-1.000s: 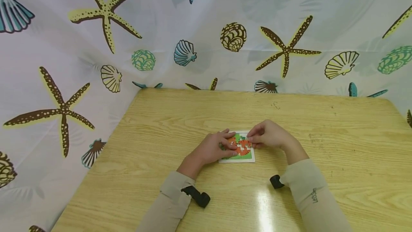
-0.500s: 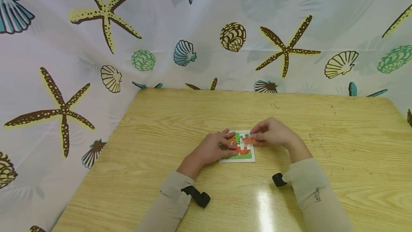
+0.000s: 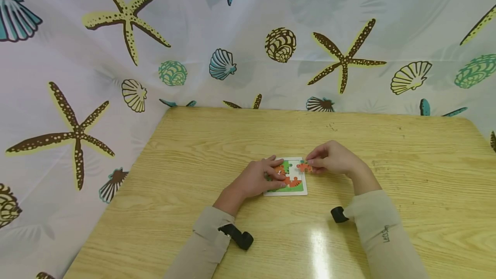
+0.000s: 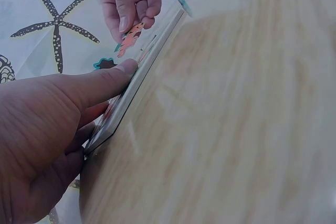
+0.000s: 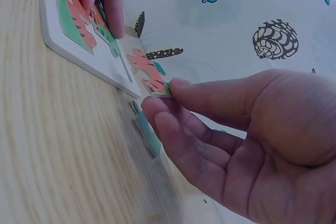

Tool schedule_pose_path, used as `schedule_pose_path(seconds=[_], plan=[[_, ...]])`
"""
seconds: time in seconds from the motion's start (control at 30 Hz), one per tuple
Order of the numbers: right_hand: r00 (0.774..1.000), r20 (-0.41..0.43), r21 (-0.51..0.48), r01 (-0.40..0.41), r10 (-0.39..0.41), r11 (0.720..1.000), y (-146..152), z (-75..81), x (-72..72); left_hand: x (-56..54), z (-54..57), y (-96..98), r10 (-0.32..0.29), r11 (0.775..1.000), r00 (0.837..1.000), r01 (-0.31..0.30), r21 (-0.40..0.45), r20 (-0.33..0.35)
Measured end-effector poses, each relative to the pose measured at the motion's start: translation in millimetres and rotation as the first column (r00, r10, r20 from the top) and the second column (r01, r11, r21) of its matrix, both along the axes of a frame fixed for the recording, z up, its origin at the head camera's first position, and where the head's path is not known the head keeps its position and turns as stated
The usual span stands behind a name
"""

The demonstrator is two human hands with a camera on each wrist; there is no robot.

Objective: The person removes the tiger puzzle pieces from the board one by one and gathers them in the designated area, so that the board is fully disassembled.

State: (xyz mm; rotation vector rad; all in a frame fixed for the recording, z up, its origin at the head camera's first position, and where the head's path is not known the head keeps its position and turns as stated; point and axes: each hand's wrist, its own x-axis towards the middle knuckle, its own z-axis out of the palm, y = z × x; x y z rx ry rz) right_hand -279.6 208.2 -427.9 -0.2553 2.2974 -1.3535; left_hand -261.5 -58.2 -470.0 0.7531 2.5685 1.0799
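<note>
Left hand (image 3: pixel 257 178) spread across the left side of the puzzle board (image 3: pixel 293 172), presumably steadying it, well in from the far edge of the desk (image 3: pixel 217 137); right hand (image 3: pixel 331 158) pinching a striped piece (image 3: pixel 305 167) by one end at the board's right edge, likely keeping its knobs free.

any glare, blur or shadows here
Head view: a white glare streak on the yellow wood-grain table, reaching the bottom edge; left wrist view: the table's grain looks soft and smeared; right wrist view: a soft shadow darkens the wood beside the person's bare right hand.
</note>
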Motion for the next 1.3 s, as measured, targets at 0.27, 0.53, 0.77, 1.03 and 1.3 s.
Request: schedule_pose_path(seconds=[0.27, 0.53, 0.77, 1.03, 1.3], plan=[[1.0, 0.022, -0.002, 0.02, -0.02, 1.0, 6.8, 0.7, 0.0, 0.8, -0.5, -0.3, 0.007, 1.0, 1.0, -0.007, -0.004, 0.006], [1.0, 0.024, -0.009, 0.019, -0.019, 1.0, 11.1, 1.8, 0.2, 1.7, -0.1, -0.3, 0.009, 1.0, 1.0, -0.009, 0.001, 0.009], [0.999, 0.023, 0.0, 0.039, -0.039, 0.999, 17.3, 3.0, 0.7, 2.9, 1.0, -0.3, 0.011, 1.0, 1.0, -0.011, 0.001, 0.01], [0.998, 0.018, 0.012, 0.059, -0.06, 0.998, 22.1, 4.9, 1.5, 2.4, 0.5, -0.3, 0.006, 1.0, 1.0, -0.005, -0.003, 0.011], [0.997, 0.014, 0.022, 0.071, -0.071, 0.997, 26.5, 3.1, -0.3, 2.2, 0.7, 0.0, 0.005, 1.0, 1.0, -0.005, 0.0, 0.019]])
